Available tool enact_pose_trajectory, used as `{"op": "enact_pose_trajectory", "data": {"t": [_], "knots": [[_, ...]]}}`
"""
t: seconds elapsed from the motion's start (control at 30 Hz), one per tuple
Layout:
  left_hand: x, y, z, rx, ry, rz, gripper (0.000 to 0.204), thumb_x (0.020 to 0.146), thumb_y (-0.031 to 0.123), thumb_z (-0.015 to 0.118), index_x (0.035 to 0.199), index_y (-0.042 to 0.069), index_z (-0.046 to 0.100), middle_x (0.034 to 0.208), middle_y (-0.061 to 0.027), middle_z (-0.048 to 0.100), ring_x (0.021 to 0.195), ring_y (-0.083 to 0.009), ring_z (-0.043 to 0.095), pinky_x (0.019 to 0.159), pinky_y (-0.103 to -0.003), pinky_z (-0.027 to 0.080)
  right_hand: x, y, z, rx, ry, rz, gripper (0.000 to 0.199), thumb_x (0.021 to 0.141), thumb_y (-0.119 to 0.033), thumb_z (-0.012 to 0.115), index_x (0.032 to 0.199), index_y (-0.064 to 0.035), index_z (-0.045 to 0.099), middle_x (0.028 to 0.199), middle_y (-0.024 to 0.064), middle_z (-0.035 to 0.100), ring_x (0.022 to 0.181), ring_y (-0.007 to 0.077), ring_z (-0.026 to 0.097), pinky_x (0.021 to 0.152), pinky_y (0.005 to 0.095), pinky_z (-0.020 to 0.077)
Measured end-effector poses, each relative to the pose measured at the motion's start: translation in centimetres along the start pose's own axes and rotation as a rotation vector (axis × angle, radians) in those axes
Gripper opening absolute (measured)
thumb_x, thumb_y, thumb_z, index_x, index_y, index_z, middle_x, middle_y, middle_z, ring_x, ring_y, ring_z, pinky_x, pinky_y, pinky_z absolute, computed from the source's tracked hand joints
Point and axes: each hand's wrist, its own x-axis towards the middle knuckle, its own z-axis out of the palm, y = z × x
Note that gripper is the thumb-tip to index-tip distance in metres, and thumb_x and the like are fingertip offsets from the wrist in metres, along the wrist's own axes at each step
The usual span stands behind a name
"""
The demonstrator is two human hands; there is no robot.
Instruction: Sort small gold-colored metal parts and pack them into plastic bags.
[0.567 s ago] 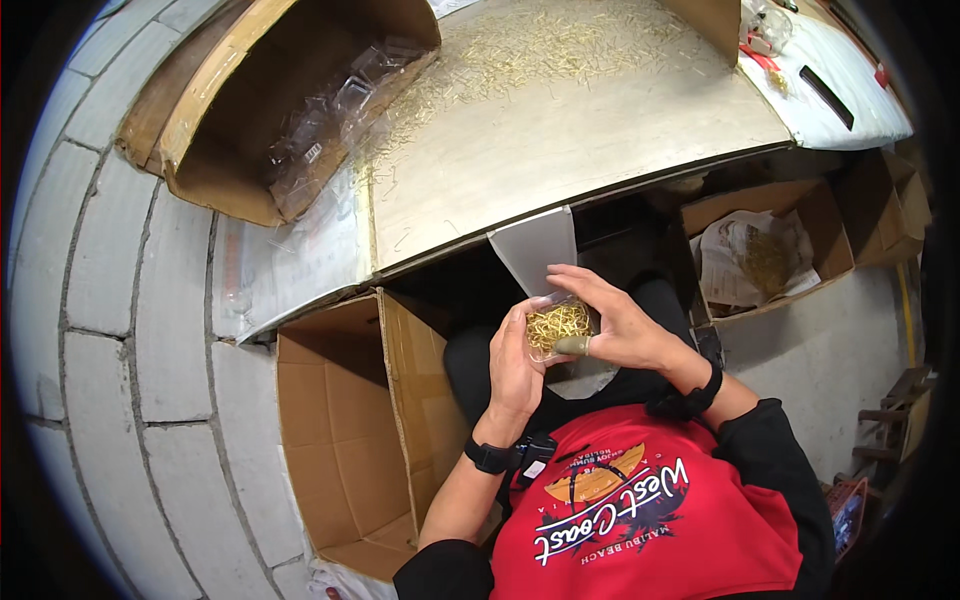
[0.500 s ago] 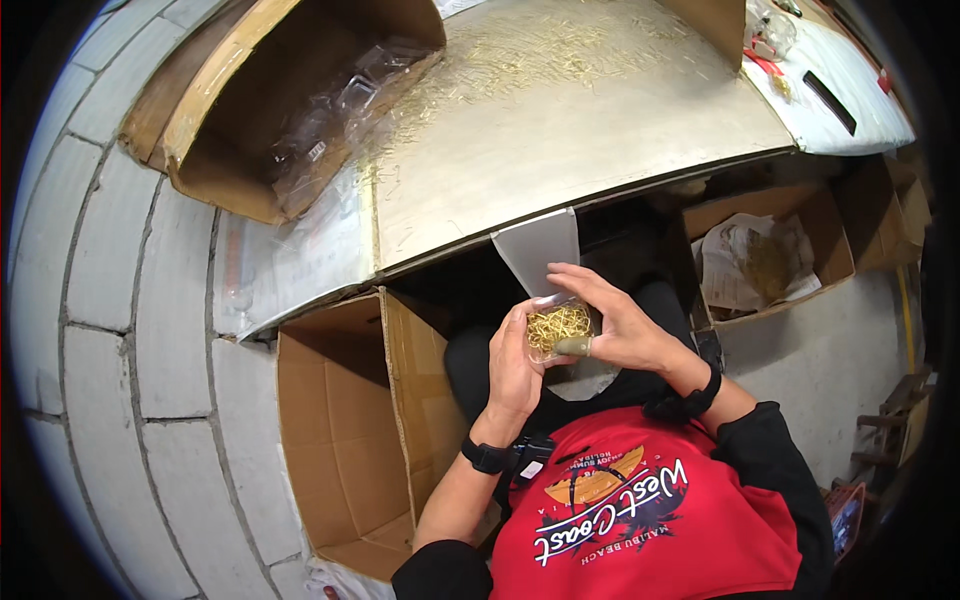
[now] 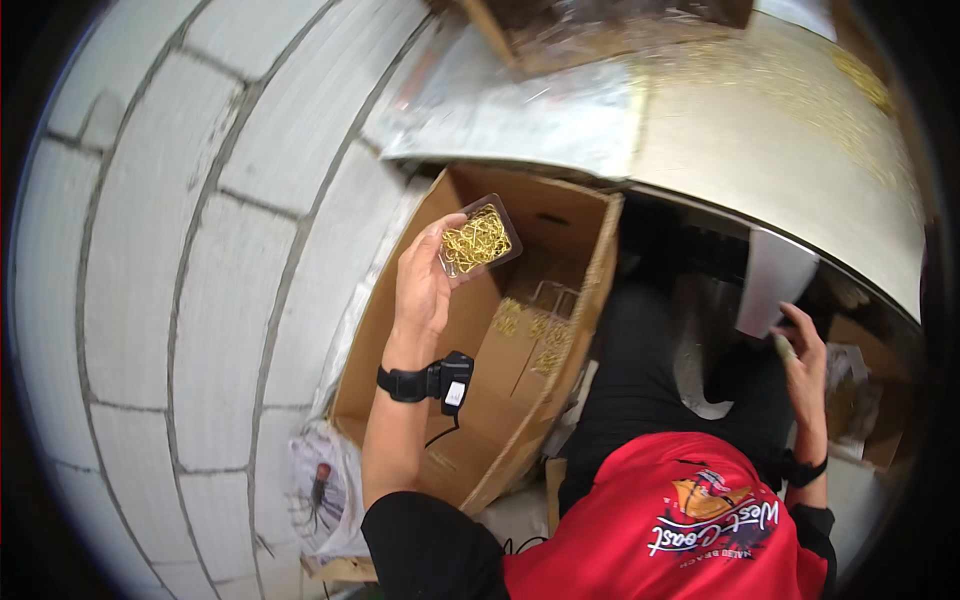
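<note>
My left hand [image 3: 424, 283] grips a clear plastic box [image 3: 513, 243] by its near edge. Small bent gold wire pieces [image 3: 478, 240], like hooks or clips, fill the box. It is held over a tall cardboard box [image 3: 372, 345]; inside that lie more gold pieces [image 3: 550, 362] in what look like clear boxes. On the right, my right hand [image 3: 803, 362] holds nothing that I can see, its fingers apart, with a pale cover on the thumb. Those fingertips are close to a whitish sloped panel [image 3: 776, 283] below the table edge; whether they touch it I cannot tell.
Gold pieces lie strewn over the table [image 3: 700, 150]. Another carton [image 3: 620, 45] with clear plastic stands at its far edge. At the right is a low carton [image 3: 885, 400] with a paper-lined heap. A white bag [image 3: 335, 500] sits at lower left, beside the block wall [image 3: 140, 300].
My view has swung left. The left hand has carried the filled clear box leftward over the tall carton. My right hand has let go of it and moved away to the right.
</note>
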Motion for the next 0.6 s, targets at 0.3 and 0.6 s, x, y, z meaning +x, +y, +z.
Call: {"op": "enact_pose_trajectory", "data": {"t": [0.3,0.6], "knots": [[-2.1,-21.8,-19.7,-0.066,0.396,-0.482,0.022,0.093,0.017,0.05,0.111,0.007,0.058,0.096,-0.0044,0.063,0.078,-0.0145,0.061,0.067,-0.029,0.051,1.7,-2.7,4.5,-0.237,-0.002,0.113,0.047,0.081,0.004,0.05,0.127,-0.004,0.048,0.096,0.0056,0.059,0.088,0.0135,0.056,0.086,0.0273,0.0416],[-4.3,-43.0,-21.1,-0.155,0.62,-0.768,0.022,0.091,0.007,0.047,0.112,0.01,0.056,0.086,-0.0025,0.059,0.069,-0.0143,0.058,0.062,-0.029,0.05,2.7,-3.1,6.8,-0.46,-0.105,0.112,0.051,0.077,0.016,0.046,0.124,-0.0032,0.049,0.118,0.0066,0.052,0.087,0.015,0.056,0.083,0.0265,0.0448]]}}
